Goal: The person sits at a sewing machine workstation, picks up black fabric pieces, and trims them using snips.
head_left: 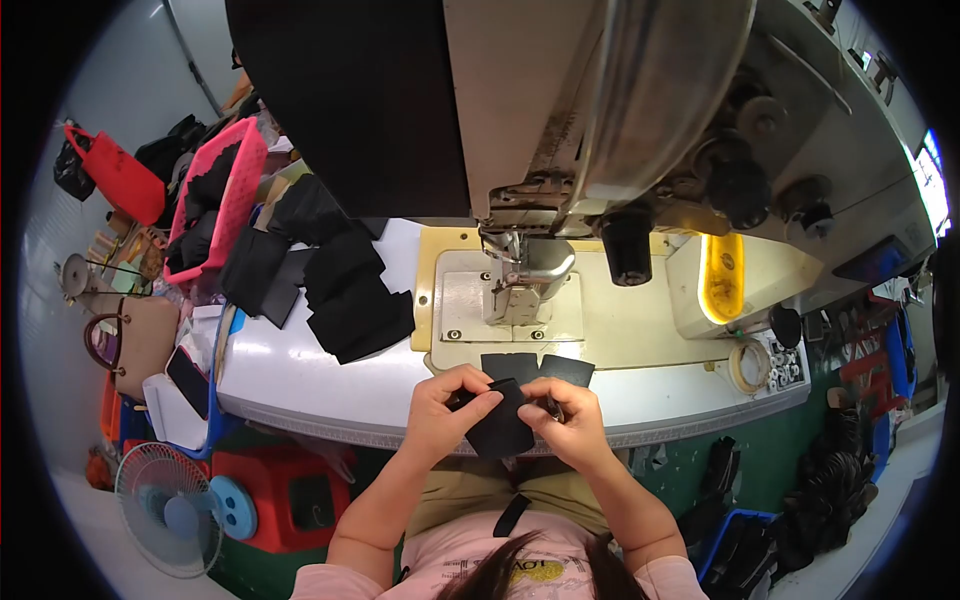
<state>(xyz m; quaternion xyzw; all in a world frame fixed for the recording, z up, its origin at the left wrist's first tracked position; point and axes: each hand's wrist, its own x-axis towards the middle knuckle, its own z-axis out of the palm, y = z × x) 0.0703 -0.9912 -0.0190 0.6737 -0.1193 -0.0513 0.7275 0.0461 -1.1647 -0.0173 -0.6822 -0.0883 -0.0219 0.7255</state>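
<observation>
Grip of left hand (450, 405) and right hand (570, 418) pinches a black piece (503, 428), its far side hidden.

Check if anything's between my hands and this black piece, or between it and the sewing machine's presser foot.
Nothing visible separates your left hand and right hand from the black piece; both hold it. Between it and the presser foot, two dark pieces seem to lie flat, probably easy to pass over.

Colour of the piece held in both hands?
The held piece is black, seen best in head view.
</observation>
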